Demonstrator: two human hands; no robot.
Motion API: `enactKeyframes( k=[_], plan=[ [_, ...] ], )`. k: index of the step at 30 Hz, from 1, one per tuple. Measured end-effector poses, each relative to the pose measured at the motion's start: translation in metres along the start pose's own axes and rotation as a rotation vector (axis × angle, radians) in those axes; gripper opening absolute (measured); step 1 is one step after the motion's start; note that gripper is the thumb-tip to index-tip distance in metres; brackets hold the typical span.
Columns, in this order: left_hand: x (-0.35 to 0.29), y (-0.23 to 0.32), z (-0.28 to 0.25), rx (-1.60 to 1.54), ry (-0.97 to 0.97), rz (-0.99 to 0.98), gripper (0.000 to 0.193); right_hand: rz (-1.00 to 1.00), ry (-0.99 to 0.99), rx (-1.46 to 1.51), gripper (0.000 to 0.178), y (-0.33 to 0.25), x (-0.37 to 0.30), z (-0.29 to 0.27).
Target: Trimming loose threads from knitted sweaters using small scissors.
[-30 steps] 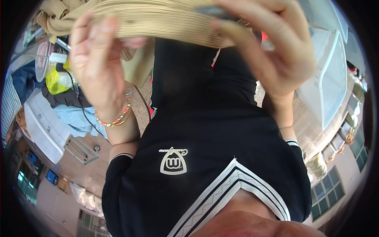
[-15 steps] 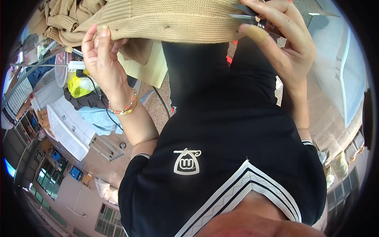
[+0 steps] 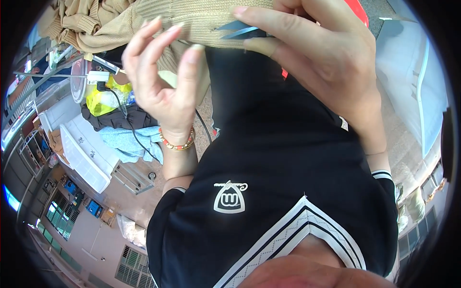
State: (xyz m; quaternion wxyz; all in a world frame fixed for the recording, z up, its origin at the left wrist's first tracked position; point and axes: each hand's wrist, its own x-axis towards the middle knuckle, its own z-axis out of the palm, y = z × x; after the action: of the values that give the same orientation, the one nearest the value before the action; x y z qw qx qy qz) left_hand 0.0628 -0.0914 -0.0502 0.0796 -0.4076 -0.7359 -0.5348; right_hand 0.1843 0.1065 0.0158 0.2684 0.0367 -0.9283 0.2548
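A tan ribbed knit garment [image 3: 197,19] stretches across the top of the view, bunched in folds at its left. My right hand [image 3: 321,57] grips a pair of thread snips [image 3: 235,30] between thumb and fingers. Their two blades point left, slightly apart, in front of the knit near its lower edge. My left hand [image 3: 165,81] is raised with the fingers spread and the thumb out, holding nothing. Its fingertips overlap the knit in view; whether they touch it I cannot tell. The snips' handle is mostly hidden by my right hand.
At the left are a white plastic bin [image 3: 81,156], a light blue cloth [image 3: 129,144], a yellow bag [image 3: 101,103] and a white plug adapter [image 3: 98,77] with a black cord. A translucent sheet-like panel [image 3: 403,72] stands at the right. Something red shows at the upper right.
My left hand has let go of the knit edge, moved right and spread its fingers. My right hand has brought the snips leftward along the knit. The garment's lower edge has risen slightly.
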Motion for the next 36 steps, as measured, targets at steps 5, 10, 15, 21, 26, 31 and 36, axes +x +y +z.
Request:
enactKeyframes(
  k=[5, 10, 15, 21, 26, 31, 36],
  plan=[
    [-0.004, 0.004, 0.013, -0.032, -0.06, -0.068, 0.044, -0.058, -0.011, -0.174, 0.027, -0.009, 0.013, -0.001],
    [-0.006, 0.001, 0.019, -0.055, -0.072, -0.079, 0.047, -0.019, -0.069, -0.241, 0.024, -0.012, 0.015, 0.001],
    [-0.007, 0.0, 0.021, -0.089, -0.057, -0.086, 0.048, 0.033, -0.17, -0.237, 0.025, -0.018, 0.019, -0.001],
    [-0.007, -0.001, 0.019, -0.031, -0.07, -0.046, 0.048, 0.099, -0.283, -0.229, 0.026, -0.025, 0.027, -0.004],
    [-0.004, -0.004, 0.018, -0.024, -0.081, -0.031, 0.049, 0.167, -0.351, -0.222, 0.026, -0.028, 0.035, -0.007],
    [0.002, 0.005, 0.013, 0.045, -0.119, -0.039, 0.048, 0.15, -0.207, -0.211, 0.03, -0.021, 0.012, 0.005],
    [0.002, 0.005, 0.013, 0.033, -0.182, -0.065, 0.046, 0.057, -0.027, -0.195, 0.032, -0.014, 0.01, 0.005]
  ],
)
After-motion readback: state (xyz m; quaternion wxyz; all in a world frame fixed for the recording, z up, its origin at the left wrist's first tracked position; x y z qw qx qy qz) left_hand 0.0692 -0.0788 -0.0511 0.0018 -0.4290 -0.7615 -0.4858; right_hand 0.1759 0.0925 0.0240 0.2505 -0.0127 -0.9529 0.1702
